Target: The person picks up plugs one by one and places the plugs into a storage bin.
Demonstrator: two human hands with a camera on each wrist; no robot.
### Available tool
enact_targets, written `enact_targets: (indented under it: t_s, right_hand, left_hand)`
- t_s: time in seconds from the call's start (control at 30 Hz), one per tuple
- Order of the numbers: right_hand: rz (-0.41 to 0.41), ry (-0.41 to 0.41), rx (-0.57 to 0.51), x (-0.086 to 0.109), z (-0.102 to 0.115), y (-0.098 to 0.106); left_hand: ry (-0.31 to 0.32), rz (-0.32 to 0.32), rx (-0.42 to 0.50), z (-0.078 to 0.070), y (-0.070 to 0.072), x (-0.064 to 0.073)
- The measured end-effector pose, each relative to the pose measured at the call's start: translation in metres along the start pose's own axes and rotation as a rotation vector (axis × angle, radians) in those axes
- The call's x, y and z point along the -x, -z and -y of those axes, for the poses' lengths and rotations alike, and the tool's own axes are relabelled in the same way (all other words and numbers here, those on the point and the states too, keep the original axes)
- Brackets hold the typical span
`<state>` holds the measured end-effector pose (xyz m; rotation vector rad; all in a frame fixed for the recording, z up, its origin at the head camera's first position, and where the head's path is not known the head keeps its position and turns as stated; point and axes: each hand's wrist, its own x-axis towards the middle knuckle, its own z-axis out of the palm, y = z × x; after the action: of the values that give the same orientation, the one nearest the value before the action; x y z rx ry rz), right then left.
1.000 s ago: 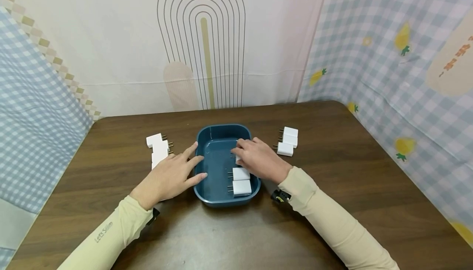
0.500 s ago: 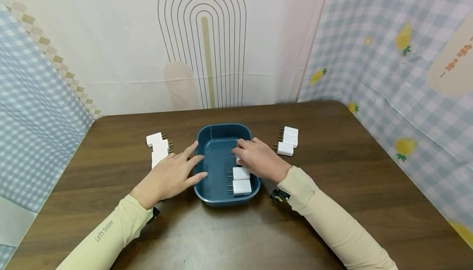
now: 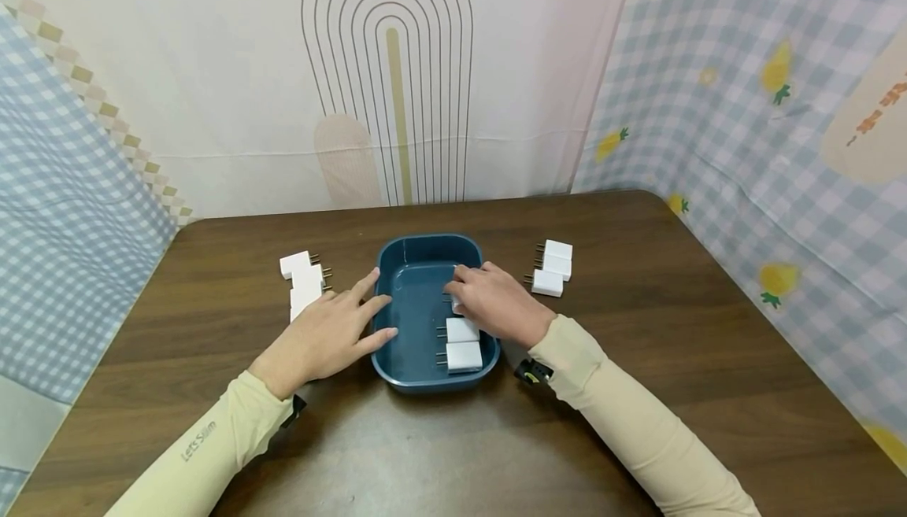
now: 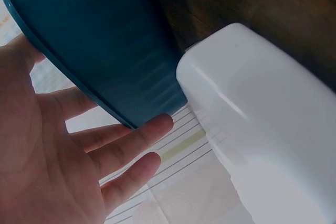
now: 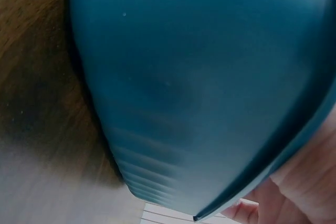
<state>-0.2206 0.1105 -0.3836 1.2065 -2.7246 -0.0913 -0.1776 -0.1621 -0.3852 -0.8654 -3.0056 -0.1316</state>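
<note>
A blue plastic bin (image 3: 414, 328) stands mid-table, with two white charger plugs (image 3: 464, 344) lying in its near right part, prongs pointing left. Over its right rim reaches my right hand (image 3: 496, 300), fingers bent down around a third white charger (image 3: 456, 306), mostly hidden beneath them. In the right wrist view the bin's outer wall (image 5: 199, 87) covers most of the picture and hides the fingertips. My left hand (image 3: 326, 336) spreads its fingers against the left rim, holding nothing. Just left of it sits a row of white chargers (image 3: 306, 287), partly covered by the hand.
Right of the bin, a short row of white chargers (image 3: 554, 269) lies on the brown wooden table (image 3: 638, 289). Patterned cloth (image 3: 524, 68) hangs behind the table and along its sides. A white charger (image 4: 262, 108) looms close in the left wrist view.
Both hands, the bin and the chargers hold their places. Only a very slight shift of the head view shows.
</note>
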Motion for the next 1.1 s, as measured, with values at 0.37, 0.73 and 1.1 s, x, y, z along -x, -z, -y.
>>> enact_targets:
  t_s: [0.37, 0.73, 1.1]
  right_hand:
    - [0.011, -0.001, 0.003, 0.0012, 0.0007, -0.0007]
    - [0.047, -0.004, -0.046, -0.0012, -0.0002, 0.0011]
    - [0.085, -0.017, -0.078, -0.0059, -0.0007, 0.0017]
  left_hand:
    - [-0.001, 0.003, 0.001, -0.0004, 0.0, 0.0008]
    - [0.006, 0.002, 0.001, -0.0003, 0.0004, 0.0009]
    - [0.005, 0.005, 0.0, -0.0004, -0.0001, -0.0004]
